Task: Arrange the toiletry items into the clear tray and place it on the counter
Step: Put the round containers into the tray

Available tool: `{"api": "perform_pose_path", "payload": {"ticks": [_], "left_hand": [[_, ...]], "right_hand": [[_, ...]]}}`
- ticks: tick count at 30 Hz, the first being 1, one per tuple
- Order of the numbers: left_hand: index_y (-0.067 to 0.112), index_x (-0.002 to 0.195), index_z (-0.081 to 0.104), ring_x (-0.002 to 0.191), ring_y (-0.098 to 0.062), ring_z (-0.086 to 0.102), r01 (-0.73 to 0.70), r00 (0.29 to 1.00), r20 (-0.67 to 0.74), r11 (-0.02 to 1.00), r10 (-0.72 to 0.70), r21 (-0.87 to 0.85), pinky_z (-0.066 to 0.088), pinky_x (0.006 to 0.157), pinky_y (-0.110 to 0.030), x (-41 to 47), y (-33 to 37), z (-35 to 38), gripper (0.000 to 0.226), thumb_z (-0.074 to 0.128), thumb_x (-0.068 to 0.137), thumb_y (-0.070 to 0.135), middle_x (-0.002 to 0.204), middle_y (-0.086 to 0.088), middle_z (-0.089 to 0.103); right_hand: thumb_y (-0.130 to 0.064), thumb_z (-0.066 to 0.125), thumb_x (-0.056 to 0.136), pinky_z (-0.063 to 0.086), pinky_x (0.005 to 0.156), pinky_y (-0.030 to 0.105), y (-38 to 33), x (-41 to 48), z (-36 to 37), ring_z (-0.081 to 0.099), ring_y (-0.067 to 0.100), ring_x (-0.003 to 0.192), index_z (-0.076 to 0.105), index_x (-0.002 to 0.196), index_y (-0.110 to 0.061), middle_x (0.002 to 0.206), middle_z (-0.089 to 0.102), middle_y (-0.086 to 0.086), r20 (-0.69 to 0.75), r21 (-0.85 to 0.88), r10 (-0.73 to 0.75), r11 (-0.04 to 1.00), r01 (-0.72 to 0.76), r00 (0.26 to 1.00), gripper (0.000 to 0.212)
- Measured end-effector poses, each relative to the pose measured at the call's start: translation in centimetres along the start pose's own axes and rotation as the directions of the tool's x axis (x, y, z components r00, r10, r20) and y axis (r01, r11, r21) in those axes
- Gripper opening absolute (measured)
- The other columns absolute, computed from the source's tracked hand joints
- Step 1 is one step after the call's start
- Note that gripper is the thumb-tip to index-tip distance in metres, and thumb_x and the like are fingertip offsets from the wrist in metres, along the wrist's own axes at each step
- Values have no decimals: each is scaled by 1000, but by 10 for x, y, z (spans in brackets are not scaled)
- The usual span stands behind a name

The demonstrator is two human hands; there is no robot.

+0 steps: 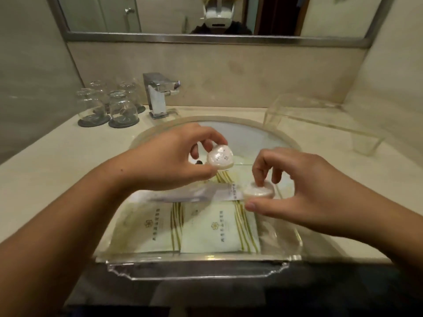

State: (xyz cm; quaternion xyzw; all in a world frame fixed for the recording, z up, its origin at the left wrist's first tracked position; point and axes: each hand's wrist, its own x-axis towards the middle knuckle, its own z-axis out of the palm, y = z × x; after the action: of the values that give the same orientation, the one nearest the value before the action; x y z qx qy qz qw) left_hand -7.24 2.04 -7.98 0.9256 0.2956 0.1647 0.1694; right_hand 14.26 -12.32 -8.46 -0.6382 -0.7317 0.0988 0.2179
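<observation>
A clear tray (196, 265) rests across the front of the sink, holding two cream packets with green stripes (219, 229) and a long white wrapped item (194, 194) lying across them. My left hand (169, 161) is above the tray's far side, pinching a small round wrapped soap (220, 158) tilted up on edge. To its right, my right hand (295, 188) grips a second round wrapped soap (258, 191), held flat just above the tray's right part.
The sink basin (258, 136) lies under the tray, with a chrome tap (159, 94) behind it. Several upturned glasses (107, 106) stand on dark coasters at the back left. A clear acrylic stand (325, 124) sits on the counter at the back right. A mirror hangs above.
</observation>
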Motion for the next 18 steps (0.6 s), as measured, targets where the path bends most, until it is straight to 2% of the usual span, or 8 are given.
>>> {"api": "perform_pose_path", "payload": {"ticks": [2,4,6,8,11,14,18], "left_hand": [[48,128,56,96,8,53,-40,998,46,999,40,-3,44,73,-5,-3,10,5,45,69,84,51,109,23,56],[49,128,56,96,9,53,-63,993,96,998,63,-7,40,73,-2,-5,19,10,45,70,85,49,108,22,55],[48,129,56,96,6,54,-71,986,152,997,70,2,41,72,-5,-5,26,13,45,70,86,49,107,22,54],[47,131,56,96,4,55,-71,976,208,997,66,15,42,74,-9,-5,30,16,46,69,87,49,109,22,55],[47,132,56,97,0,57,-62,960,275,998,55,20,45,80,-14,-6,34,20,48,70,87,47,110,22,55],[49,133,55,98,-1,57,-42,944,329,999,28,34,46,80,-16,-7,38,21,48,71,88,46,111,22,55],[51,135,53,98,-1,57,-32,930,368,998,9,54,48,81,-14,-7,44,22,47,69,92,43,113,22,55]], "right_hand": [[-75,62,69,37,76,19,-1,-15,4,52,-4,94,52,94,-46,94,55,-23,37,-68,19,998,-17,999,40],[-81,53,66,35,85,24,-4,-25,10,49,-4,95,49,95,-48,95,52,-24,71,-132,48,990,-38,996,44],[-85,47,63,34,92,29,-7,-29,17,48,0,97,46,96,-49,95,50,-22,85,-181,68,982,-52,994,48],[-88,43,62,33,91,29,-9,-30,20,47,5,99,45,98,-48,95,49,-21,79,-209,78,976,-60,994,53],[-88,44,63,32,92,29,-12,-29,16,46,2,98,53,96,-43,95,51,-21,89,-228,79,972,-57,993,56],[-81,47,71,32,87,25,-15,-30,4,50,-3,92,64,94,-41,95,58,-21,156,-212,74,976,-40,985,49],[-65,62,83,30,80,17,-16,-32,-4,51,-3,94,68,93,-43,89,59,-24,162,-220,57,975,-20,985,25]]}}
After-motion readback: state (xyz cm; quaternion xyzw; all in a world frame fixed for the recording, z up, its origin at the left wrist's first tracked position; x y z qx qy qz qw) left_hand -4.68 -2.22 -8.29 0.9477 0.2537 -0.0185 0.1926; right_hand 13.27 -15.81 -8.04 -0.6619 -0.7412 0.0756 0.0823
